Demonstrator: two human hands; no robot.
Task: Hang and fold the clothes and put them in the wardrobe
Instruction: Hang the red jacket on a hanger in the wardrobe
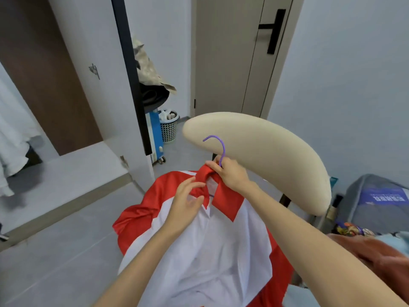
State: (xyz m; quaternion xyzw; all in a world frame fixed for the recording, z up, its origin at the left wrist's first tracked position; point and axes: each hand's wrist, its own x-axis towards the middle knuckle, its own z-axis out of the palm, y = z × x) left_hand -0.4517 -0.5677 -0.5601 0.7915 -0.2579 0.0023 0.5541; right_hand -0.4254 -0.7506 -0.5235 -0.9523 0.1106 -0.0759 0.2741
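The red-and-white shirt [199, 251] is already on the purple hanger [223, 150] at lower centre, so this hanging looks nearly done, and putting it away is still left. The right hand [230, 173] has its fingers curled round the hanger's neck at the collar. Just below it, the left hand [187, 204] pinches the collar front.
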